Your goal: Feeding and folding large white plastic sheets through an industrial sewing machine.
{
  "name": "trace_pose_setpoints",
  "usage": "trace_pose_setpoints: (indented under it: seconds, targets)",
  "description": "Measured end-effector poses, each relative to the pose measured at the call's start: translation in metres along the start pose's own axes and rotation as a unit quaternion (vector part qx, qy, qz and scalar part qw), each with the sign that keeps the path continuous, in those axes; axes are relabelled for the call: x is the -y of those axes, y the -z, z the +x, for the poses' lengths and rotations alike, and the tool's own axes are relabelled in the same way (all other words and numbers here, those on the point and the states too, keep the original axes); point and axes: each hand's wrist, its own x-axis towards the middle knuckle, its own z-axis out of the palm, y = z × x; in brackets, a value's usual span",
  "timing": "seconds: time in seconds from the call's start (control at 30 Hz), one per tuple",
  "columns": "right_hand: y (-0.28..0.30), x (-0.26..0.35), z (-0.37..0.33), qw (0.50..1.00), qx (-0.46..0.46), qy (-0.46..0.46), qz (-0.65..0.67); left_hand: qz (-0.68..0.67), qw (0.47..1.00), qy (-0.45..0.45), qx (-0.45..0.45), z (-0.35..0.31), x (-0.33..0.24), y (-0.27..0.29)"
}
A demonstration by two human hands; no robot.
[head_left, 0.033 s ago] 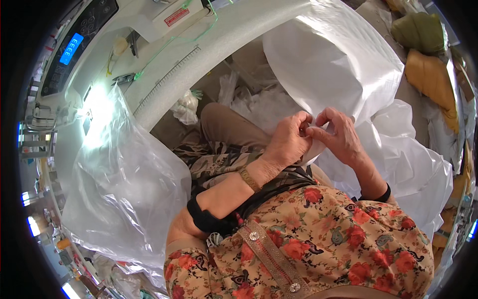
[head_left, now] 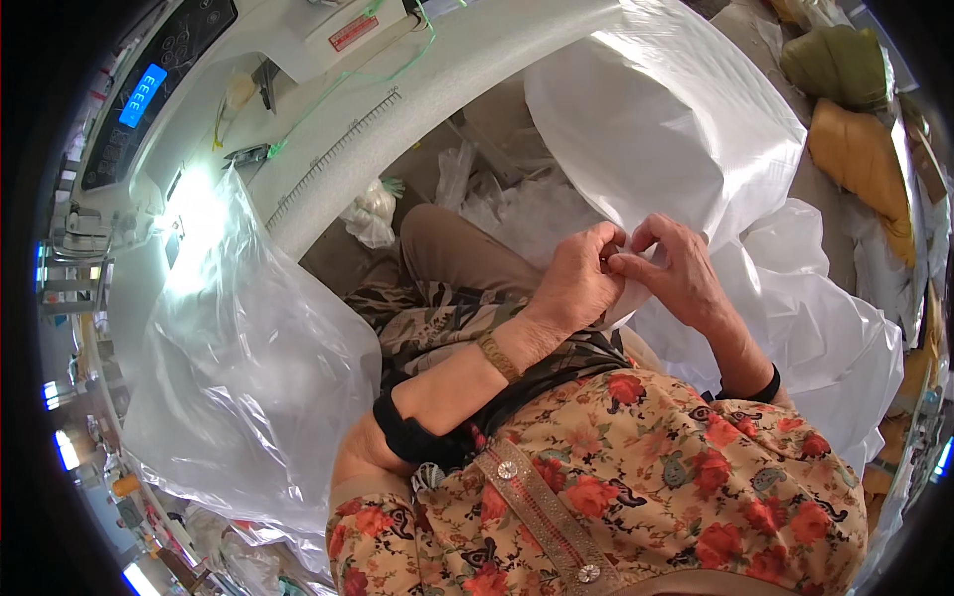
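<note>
Above my lap, my left hand and my right hand meet, fingertips pinched together. Between them is an edge of a white translucent plastic sheet, and the fingers hide the exact spot they grip. The sheet spreads up to the far right and hangs in loose folds down my right side. Another clear plastic sheet drapes at the left, its top running under the bright lamp of a sewing machine.
The machine's table edge carries a ruler scale, and green thread trails over it. A knotted plastic bag lies below the table. Olive and mustard-coloured bundles are at the far right.
</note>
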Motion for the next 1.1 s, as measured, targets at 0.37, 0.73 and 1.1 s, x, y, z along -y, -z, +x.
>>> trace_pose_setpoints:
  seconds: [0.37,0.73,1.1]
  targets:
    - [-0.001,-0.007,0.003,0.999,0.009,0.012,0.049,-0.007,0.998,0.065,0.019,-0.001,-0.001,0.005]
    - [0.007,-0.014,-0.012,0.975,-0.080,0.064,0.196,-0.145,0.969,0.192,0.055,-0.003,0.018,0.027]
    - [0.147,-0.051,-0.005,0.823,-0.497,0.245,-0.121,-0.205,0.956,0.209,0.006,0.001,0.024,0.034]
